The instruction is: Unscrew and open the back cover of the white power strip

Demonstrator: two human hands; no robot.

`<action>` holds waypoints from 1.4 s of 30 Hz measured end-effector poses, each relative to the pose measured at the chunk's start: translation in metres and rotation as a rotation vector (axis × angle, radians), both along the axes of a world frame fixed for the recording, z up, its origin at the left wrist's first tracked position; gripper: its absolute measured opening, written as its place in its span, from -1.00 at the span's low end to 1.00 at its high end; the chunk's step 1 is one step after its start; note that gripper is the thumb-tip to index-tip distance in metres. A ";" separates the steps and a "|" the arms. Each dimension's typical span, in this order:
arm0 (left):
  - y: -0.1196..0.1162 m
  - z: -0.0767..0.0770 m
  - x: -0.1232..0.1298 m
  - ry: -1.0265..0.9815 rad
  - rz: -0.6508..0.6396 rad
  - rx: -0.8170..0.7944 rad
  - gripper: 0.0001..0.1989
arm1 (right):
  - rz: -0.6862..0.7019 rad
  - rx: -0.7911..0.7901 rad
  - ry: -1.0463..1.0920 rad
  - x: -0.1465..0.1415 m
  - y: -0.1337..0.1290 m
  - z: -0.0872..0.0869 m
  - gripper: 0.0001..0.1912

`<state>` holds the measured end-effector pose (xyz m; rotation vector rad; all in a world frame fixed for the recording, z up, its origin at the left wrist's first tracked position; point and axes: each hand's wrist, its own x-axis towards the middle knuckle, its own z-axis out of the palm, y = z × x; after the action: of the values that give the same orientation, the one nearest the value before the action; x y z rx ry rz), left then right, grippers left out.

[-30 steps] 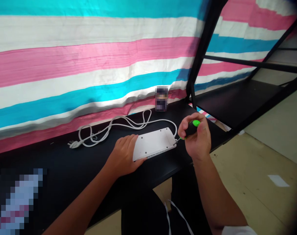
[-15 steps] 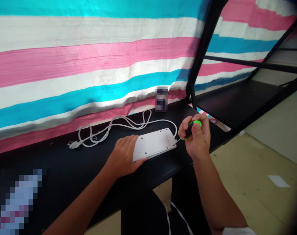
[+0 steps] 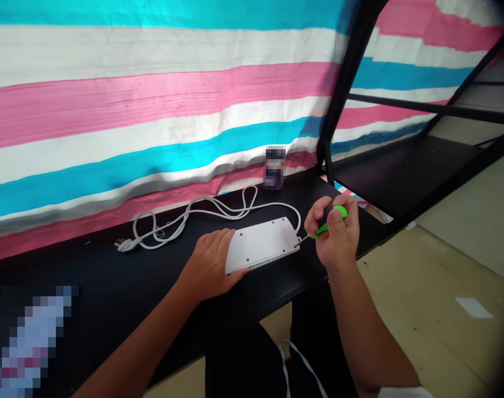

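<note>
Left hand (image 3: 210,262): fingers and thumb clamping one end of the strip
White strip (image 3: 262,243): flat on black table (image 3: 119,293)
Right hand (image 3: 338,246): curled round screwdriver (image 3: 341,211), tip at far corner
Turning: seems to call for seated tip

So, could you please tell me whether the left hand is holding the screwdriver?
No, the right hand holds the screwdriver, while the left hand grips the white strip.
</note>
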<state>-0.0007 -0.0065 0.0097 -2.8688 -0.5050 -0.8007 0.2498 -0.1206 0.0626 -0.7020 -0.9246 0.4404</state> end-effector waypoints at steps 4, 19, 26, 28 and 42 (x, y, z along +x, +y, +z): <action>0.000 -0.001 0.000 0.003 0.006 -0.005 -0.23 | -0.005 -0.013 -0.028 -0.001 -0.001 0.001 -0.77; 0.000 0.000 0.000 -0.006 -0.009 0.018 -0.23 | -0.019 0.036 -0.058 -0.002 0.000 -0.001 -0.77; 0.001 -0.001 0.000 -0.007 -0.003 0.006 -0.22 | -0.042 -0.037 -0.072 -0.001 -0.004 0.001 -0.71; 0.001 -0.001 0.000 -0.004 -0.003 -0.002 -0.22 | -0.026 -0.019 -0.050 -0.002 -0.005 0.000 -0.71; 0.001 -0.002 0.000 -0.002 0.003 0.002 -0.23 | -0.035 0.020 -0.056 -0.002 -0.004 0.004 -0.71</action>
<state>-0.0008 -0.0055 0.0078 -2.8648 -0.5083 -0.8028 0.2482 -0.1242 0.0670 -0.7139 -0.9668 0.3821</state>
